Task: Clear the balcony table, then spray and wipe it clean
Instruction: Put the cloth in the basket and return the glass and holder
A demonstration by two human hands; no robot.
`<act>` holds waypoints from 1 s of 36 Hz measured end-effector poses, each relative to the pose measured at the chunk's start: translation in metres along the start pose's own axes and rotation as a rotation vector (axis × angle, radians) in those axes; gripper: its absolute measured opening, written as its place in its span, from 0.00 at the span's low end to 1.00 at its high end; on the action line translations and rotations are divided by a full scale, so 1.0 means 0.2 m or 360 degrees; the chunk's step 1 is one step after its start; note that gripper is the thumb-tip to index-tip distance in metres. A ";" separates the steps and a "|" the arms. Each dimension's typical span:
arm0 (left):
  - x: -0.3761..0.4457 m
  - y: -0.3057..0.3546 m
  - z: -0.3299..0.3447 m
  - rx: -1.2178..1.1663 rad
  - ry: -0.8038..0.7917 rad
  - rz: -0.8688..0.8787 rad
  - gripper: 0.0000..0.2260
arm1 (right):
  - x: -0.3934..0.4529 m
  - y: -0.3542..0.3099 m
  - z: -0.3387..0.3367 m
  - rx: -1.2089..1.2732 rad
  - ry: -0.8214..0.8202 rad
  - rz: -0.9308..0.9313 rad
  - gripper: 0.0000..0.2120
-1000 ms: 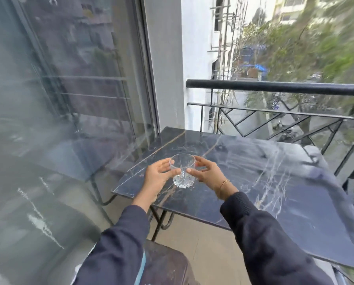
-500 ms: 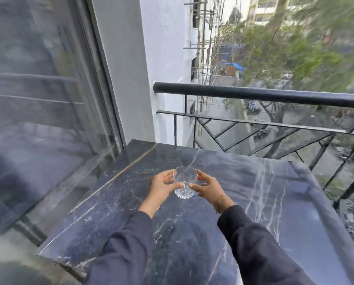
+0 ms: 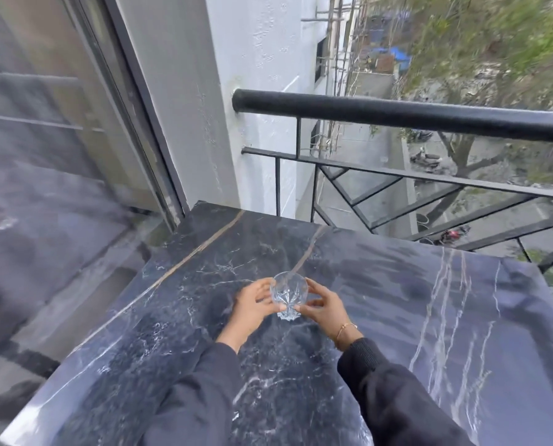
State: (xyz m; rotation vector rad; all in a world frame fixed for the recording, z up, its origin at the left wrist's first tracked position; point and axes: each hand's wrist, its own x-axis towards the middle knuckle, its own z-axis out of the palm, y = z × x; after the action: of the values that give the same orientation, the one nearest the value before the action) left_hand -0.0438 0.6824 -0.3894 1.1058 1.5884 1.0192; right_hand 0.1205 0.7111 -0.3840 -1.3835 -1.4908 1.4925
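The cut-crystal glass sits between both hands out over the middle of the dark marble table, on the side of it away from the black railing. The left hand curls round one side of the glass and the right hand, the one with the thin bracelet, curls round the other, thumbs nearly meeting across the front, so the glass is clamped from both sides at once. Neither hand is nearer; it lies dead centre between them.

Its long axis runs roughly upright, though the mouth tips slightly toward the railing and the faceted base toward the person. I cannot tell whether the base touches the marble or hangs just above it.

Nothing else shows on the table, so I'd judge this glass is the last thing to clear. The move ahead turns on keeping that axis upright while carrying it away from the railing and off the table.
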 end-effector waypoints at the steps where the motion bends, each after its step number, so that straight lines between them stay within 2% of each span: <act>1: 0.01 -0.01 0.01 0.0022 0.0002 0.0001 0.25 | 0.00 0.01 0.00 -0.0017 0.0008 -0.0012 0.32; 3: 0.01 -0.02 0.01 0.0094 -0.0003 0.0009 0.26 | 0.00 0.02 -0.01 -0.0078 0.0005 -0.0019 0.32; 5: -0.01 -0.03 0.02 0.0144 0.0004 -0.0003 0.33 | -0.01 0.03 0.00 -0.0262 0.0043 -0.0057 0.31; 7: -0.06 -0.03 0.03 0.0198 0.0053 0.0004 0.39 | -0.04 0.05 0.02 -0.0567 0.0297 -0.0143 0.28; 10: -0.16 -0.03 0.01 0.0215 0.0231 0.0066 0.33 | -0.13 0.04 0.06 -0.0721 0.0702 -0.0259 0.22; 15: -0.43 -0.09 -0.10 0.0191 0.0429 0.0121 0.25 | -0.38 0.02 0.20 -0.0751 0.0895 -0.0391 0.18; 29: -1.65 -0.54 -0.57 0.0194 0.0572 -0.0031 0.13 | -1.42 0.19 0.96 -0.0756 0.0459 -0.0412 0.18; 36: -2.03 -0.80 -0.71 0.0147 0.0627 -0.0158 0.08 | -1.74 0.30 1.22 -0.0850 0.0216 -0.0407 0.17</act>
State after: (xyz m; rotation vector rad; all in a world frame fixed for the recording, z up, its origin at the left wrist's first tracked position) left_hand -0.1411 0.2343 -0.4187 0.9126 2.0001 1.1565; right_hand 0.0009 0.2981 -0.3988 -1.4758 -1.9775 0.8563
